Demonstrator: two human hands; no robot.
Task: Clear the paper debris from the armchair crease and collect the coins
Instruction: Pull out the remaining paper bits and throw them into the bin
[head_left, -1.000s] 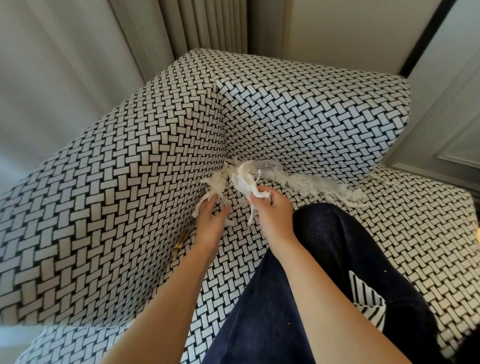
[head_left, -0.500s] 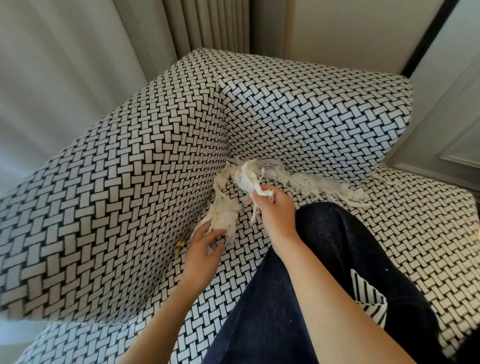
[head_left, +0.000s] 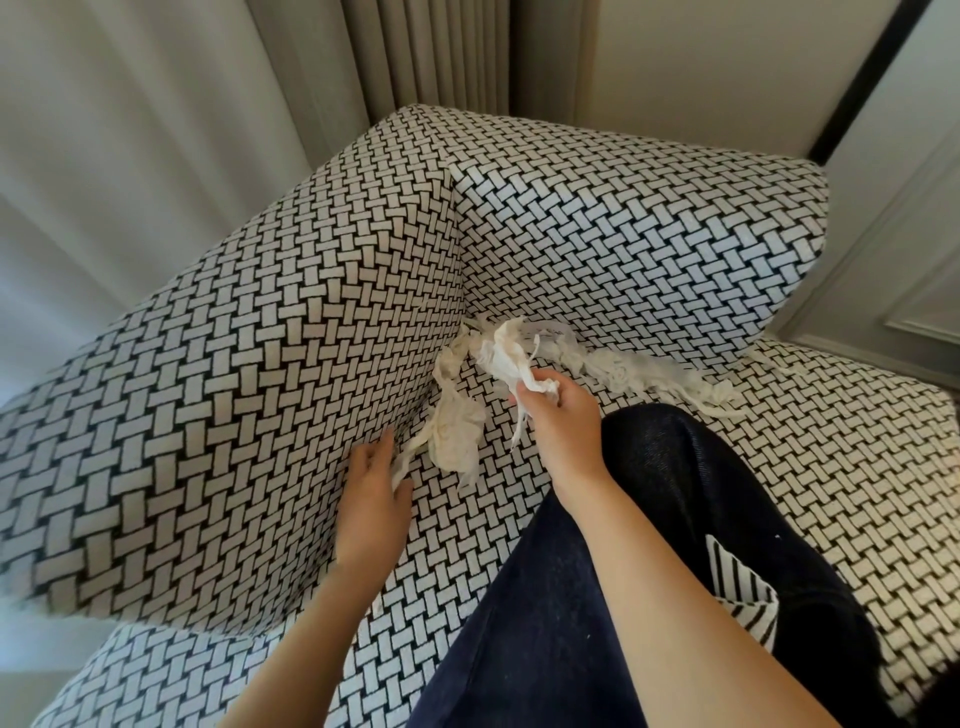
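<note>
Black-and-white basket-weave armchair (head_left: 291, 395), cream-white paper debris (head_left: 457, 436), dark navy trousers (head_left: 623, 571), striped black-and-white cloth (head_left: 743, 592).

our left grip (head_left: 371, 499) has let go of the paper wad (head_left: 457, 436) and slid down along the armchair (head_left: 234, 389) side to the crease. the wad now lies on the seat, one thin strip touching our thumb.

Soft, even daylight fills the room, brightest on the pale curtain (head_left: 130, 182) at the left. The armchair (head_left: 623, 249) weave is crisp in the middle, faintly shaded in its corner; its lower left edge blurs, and straight lines bow near the borders.
</note>
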